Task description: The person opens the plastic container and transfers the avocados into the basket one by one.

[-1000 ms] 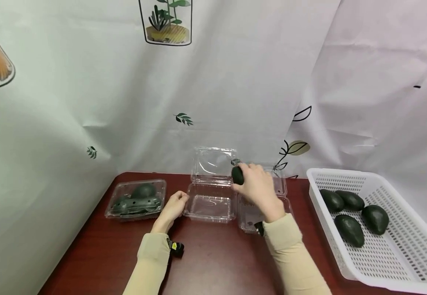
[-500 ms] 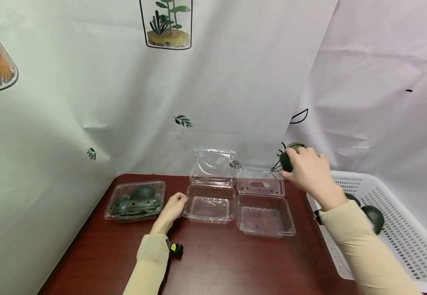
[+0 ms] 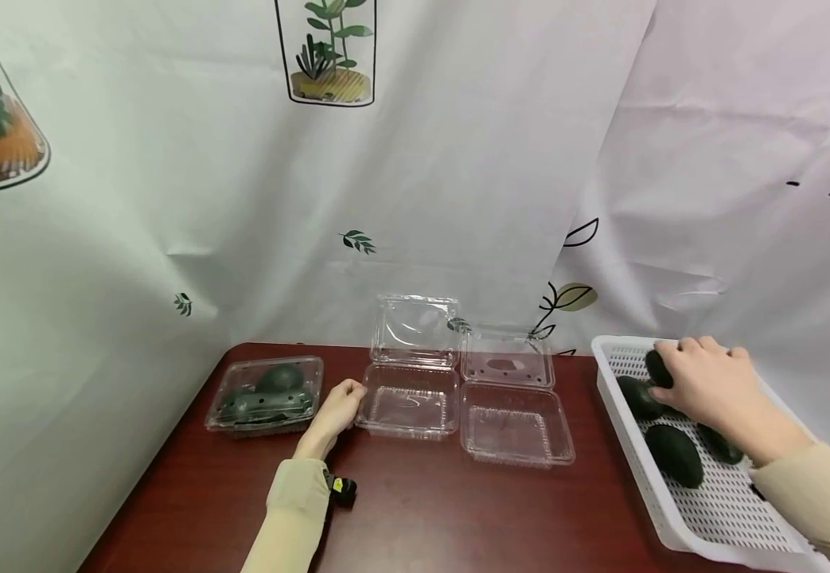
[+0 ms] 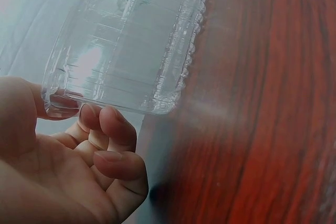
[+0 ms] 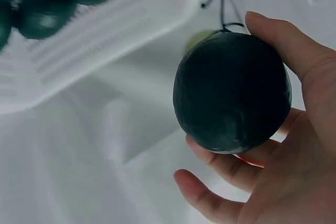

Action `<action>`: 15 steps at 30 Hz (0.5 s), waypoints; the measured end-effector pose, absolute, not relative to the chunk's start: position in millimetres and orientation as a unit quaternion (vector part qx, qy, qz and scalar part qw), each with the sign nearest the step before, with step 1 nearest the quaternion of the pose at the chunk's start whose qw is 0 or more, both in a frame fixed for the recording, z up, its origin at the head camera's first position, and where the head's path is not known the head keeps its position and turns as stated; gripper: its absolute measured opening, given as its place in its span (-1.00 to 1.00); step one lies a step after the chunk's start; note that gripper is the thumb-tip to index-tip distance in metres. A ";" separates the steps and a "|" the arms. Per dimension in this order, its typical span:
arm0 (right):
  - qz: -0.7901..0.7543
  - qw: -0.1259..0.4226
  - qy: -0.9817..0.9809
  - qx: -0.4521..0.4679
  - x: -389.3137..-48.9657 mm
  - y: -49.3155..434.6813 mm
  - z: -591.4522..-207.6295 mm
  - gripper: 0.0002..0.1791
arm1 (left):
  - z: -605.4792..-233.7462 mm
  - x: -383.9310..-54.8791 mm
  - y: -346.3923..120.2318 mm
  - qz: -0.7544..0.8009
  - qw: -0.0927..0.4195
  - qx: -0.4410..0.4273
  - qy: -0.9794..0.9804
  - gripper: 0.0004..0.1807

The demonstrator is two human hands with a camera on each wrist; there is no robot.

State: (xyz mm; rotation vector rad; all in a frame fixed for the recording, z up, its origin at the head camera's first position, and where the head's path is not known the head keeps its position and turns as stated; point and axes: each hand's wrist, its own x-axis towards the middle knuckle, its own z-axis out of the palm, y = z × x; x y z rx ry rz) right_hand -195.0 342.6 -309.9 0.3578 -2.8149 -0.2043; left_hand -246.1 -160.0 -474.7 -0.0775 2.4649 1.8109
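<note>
Right hand (image 3: 711, 386): one avocado (image 3: 660, 368) is being held over the far part of the white basket (image 3: 645, 469), with thumb and fingers being kept curled round it; the grip is being read as clamped. Over the last second a rightward transfer is being noted: the avocado is being carried from above the clear containers, across the gap, to the basket. By this shift, it is judged, the work is being moved from the container side to the basket side, while no avocado is being seen inside the left container (image 3: 415, 414) or the right container (image 3: 511, 430). Release is not being observed; in the right wrist view the avocado is being shown apart from the loose avocados (image 3: 675, 458), though in the head view contact cannot be settled. Left hand (image 3: 338, 414): no change is being recorded; the left edge of the left container is being pinched between thumb and fingers, so that container is apparently being steadied. Both of these containers are being left with lids raised. At far left, a closed container (image 3: 243, 370) with avocados inside is being left untouched on the table (image 3: 415, 509).
</note>
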 end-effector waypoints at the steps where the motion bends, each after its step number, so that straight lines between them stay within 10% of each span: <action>1: -0.070 0.135 -0.981 0.121 -192.4 348.5 -313.3 -0.28 | -474.3 -246.2 -159.8 0.592 0.040 -0.026 0.805 -0.77; 15: -0.050 0.066 -0.992 0.100 -169.9 394.3 -361.8 -0.18 | -472.0 -249.9 -156.4 0.586 0.036 -0.029 0.809 -0.76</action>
